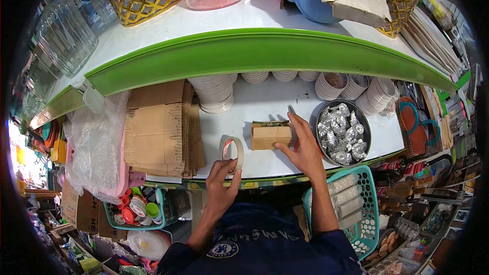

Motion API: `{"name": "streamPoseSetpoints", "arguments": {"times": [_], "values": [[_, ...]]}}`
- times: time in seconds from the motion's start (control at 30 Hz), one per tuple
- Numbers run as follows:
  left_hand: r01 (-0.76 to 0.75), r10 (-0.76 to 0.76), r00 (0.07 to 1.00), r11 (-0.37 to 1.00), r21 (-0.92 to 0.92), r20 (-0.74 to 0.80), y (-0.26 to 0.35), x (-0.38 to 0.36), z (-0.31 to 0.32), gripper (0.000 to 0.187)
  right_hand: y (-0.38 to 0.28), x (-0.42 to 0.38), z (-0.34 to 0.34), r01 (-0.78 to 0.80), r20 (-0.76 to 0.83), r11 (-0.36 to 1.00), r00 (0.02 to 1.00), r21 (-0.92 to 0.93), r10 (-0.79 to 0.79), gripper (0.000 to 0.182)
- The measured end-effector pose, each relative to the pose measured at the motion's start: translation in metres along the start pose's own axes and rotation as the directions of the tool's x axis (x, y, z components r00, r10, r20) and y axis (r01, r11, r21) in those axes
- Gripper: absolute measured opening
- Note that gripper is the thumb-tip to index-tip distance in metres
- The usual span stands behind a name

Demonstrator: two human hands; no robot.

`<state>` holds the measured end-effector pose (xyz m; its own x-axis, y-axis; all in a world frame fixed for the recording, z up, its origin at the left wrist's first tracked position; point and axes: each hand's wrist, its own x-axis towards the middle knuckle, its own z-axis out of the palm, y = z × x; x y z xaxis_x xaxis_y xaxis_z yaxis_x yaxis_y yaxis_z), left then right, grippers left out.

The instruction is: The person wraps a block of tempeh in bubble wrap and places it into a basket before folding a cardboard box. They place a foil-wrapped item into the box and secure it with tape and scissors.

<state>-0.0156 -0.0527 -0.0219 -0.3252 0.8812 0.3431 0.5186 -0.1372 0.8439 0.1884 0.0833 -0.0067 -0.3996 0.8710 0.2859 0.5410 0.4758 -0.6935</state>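
My left hand (224, 178) pinches a roll of clear tape (240, 155) held on edge above the shelf's front. Just right of it, a small brown cardboard box (272, 138) lies on the white shelf, with a bit of green and dark print along its far edge. My right hand (304, 147) is at the box's right side, its thumb by the near right corner. A pointed grey metal tip (291, 108) sticks out past the right fingers, and a sliver of orange-red shows by the palm; the rest of this tool is hidden by the hand.
A round dark pan (324, 145) of foil-wrapped pieces stands at right. Stacked white bowls (211, 94) and a pile of flat cardboard (154, 137) are at left. The green shelf edge (265, 51) overhangs the back. Below are a teal basket (370, 209) and another teal basket (137, 227).
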Motion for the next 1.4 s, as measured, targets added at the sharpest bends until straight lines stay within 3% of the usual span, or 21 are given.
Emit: {"name": "streamPoseSetpoints", "arguments": {"times": [0.1,0.17,0.23,0.3,0.33,0.4,0.43,0.47,0.57,0.73,0.8,0.97,1.1,1.4], "values": [[0.001,-0.001,1.000,1.000,0.010,0.014,0.001,0.000,-0.003,0.025,-0.003,0.000,0.001,0.027,-0.075,1.000,0.997,0.013,-0.026,0.075],[-0.009,0.009,1.000,1.000,-0.022,0.008,0.002,-0.001,-0.002,0.025,-0.006,-0.004,0.001,0.101,-0.208,0.994,0.972,-0.040,-0.108,0.058],[-0.019,0.020,1.000,0.998,-0.055,0.003,0.001,-0.002,0.000,0.025,-0.013,-0.014,0.004,0.134,-0.228,0.991,0.965,0.022,-0.126,0.049],[0.024,-0.024,1.000,0.974,-0.226,0.003,-0.002,-0.004,0.005,0.025,-0.027,-0.018,0.003,0.213,-0.254,0.974,0.949,0.071,-0.189,0.031],[0.024,-0.024,1.000,0.974,-0.227,0.004,0.000,-0.005,0.007,0.025,-0.033,-0.020,0.003,0.213,-0.254,0.975,0.949,0.070,-0.189,0.031],[0.027,-0.021,1.000,0.961,-0.274,0.023,0.005,-0.006,0.009,0.024,-0.039,-0.027,0.005,-0.005,0.068,0.890,0.997,0.456,-0.029,0.029],[0.027,-0.021,0.999,0.961,-0.274,0.025,0.007,-0.006,0.010,0.024,-0.041,-0.030,0.007,-0.080,0.177,0.865,0.984,0.495,-0.011,0.031],[0.009,0.004,0.999,0.964,-0.268,0.048,0.009,-0.006,0.011,0.025,-0.042,-0.034,0.011,-0.081,0.177,0.865,0.984,0.495,-0.008,0.031],[-0.034,0.055,0.996,0.963,-0.268,0.072,0.015,-0.005,0.013,0.026,-0.038,-0.042,0.030,-0.143,0.244,0.682,0.968,0.717,-0.054,0.033],[0.005,0.030,0.996,0.922,-0.387,0.083,0.006,-0.014,0.020,0.023,-0.040,-0.047,0.039,-0.089,0.181,0.615,0.979,0.784,-0.090,0.031],[-0.004,0.049,0.982,0.972,-0.236,0.184,0.012,-0.011,0.014,0.022,-0.038,-0.049,0.041,-0.079,0.169,0.610,0.982,0.788,-0.090,0.029],[-0.029,0.078,0.974,0.974,-0.225,0.211,0.010,-0.013,0.016,0.022,-0.041,-0.052,0.041,-0.191,0.231,0.560,0.973,0.806,-0.001,0.024],[-0.085,0.129,0.975,0.968,-0.238,0.179,0.004,-0.016,0.023,0.022,-0.041,-0.053,0.041,-0.179,0.225,0.589,0.974,0.788,-0.005,0.022],[-0.125,0.170,0.966,0.965,-0.229,0.192,0.004,-0.014,0.021,0.023,-0.041,-0.057,0.044,-0.218,0.229,0.521,0.972,0.825,0.044,0.019]]}}
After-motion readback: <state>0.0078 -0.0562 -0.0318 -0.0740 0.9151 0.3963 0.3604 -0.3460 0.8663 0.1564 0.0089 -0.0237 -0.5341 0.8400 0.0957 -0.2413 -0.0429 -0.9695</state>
